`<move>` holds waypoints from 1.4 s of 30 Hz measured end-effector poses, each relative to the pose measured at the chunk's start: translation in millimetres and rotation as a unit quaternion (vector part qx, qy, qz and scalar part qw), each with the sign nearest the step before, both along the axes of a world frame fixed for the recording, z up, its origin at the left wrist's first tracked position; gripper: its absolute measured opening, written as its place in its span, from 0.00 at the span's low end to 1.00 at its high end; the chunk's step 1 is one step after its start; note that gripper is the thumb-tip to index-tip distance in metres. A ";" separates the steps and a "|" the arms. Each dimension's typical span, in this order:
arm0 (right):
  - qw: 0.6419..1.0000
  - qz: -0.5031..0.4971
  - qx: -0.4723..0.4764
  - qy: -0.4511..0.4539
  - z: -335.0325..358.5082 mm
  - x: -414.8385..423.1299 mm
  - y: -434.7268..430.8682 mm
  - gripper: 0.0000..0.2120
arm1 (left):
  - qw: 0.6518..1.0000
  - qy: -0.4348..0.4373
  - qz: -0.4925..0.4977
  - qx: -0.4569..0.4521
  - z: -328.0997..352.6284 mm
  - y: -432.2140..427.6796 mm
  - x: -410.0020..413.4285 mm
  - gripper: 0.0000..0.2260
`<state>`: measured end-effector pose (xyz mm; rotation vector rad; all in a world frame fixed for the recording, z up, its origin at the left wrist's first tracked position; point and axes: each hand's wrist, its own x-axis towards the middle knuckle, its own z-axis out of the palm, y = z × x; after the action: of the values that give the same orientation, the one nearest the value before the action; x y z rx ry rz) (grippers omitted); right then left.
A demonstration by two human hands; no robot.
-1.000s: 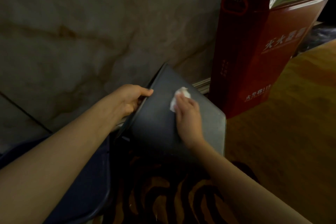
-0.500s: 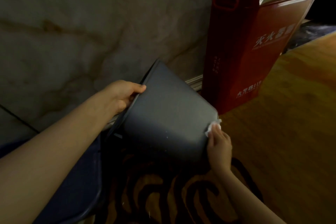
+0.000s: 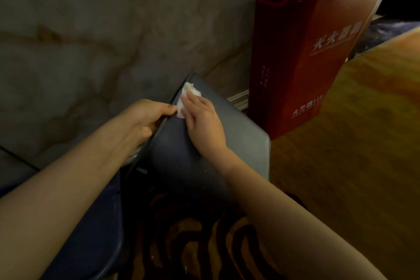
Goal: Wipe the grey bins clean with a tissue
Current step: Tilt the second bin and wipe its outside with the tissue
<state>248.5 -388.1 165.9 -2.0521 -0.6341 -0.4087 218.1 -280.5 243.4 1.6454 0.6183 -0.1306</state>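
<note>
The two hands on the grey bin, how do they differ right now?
The left hand curls around the rim of the grey bin, holding it tilted; the right hand lies flat on the outer wall. The right hand presses a white tissue near the rim; the left holds none. Both touch the bin.

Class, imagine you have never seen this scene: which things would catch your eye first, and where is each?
At centre, a tilted dark grey plastic bin is gripped at its rim by the left hand, while the right hand presses a crumpled white tissue against its outer wall near the rim. Behind it to the right stands a tall red box with white lettering, on a wooden floor.
</note>
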 end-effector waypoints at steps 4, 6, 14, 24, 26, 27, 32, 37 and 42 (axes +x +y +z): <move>0.989 -0.091 0.042 0.106 -46.2 14.2 -64.5 0.17 | 1.000 0.009 0.005 -0.009 0.3 1.6 -1.5 0.08; 0.968 -0.162 0.047 0.184 -73.1 12.6 -98.5 0.17 | 1.000 0.003 0.003 -0.009 1.2 -0.3 0.1 0.08; 0.935 -0.220 0.095 0.263 -84.6 -9.3 -108.7 0.12 | 0.999 0.032 -0.013 -0.006 5.3 -12.7 6.1 0.07; 1.000 -0.013 0.013 -0.022 -18.2 -97.7 -18.5 0.20 | 0.996 0.091 0.005 -0.017 14.5 -15.4 17.8 0.11; 0.999 -0.012 -0.002 -0.048 -22.8 -91.0 -28.6 0.19 | 0.995 0.089 0.013 -0.037 17.8 -18.6 19.7 0.11; 0.998 -0.020 -0.009 -0.054 -28.2 -86.9 -36.5 0.19 | 0.995 0.085 0.014 -0.053 19.3 -19.0 20.3 0.11; 0.992 -0.123 -0.004 -0.010 -68.5 -68.7 -85.7 0.19 | 0.989 0.043 -0.014 -0.137 22.5 -14.3 20.4 0.12; 0.977 -0.198 0.000 0.082 -83.0 -46.2 -117.5 0.17 | 0.975 -0.008 -0.133 -0.176 29.7 -22.7 9.4 0.09; 0.974 -0.191 -0.008 0.126 -85.2 -39.1 -128.2 0.17 | 0.946 -0.023 -0.322 -0.006 -5.5 -22.2 -31.1 0.43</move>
<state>209.4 -516.4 80.7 -2.1969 -0.0876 -0.3525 187.0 -302.7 237.9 1.7804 0.0218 -0.5672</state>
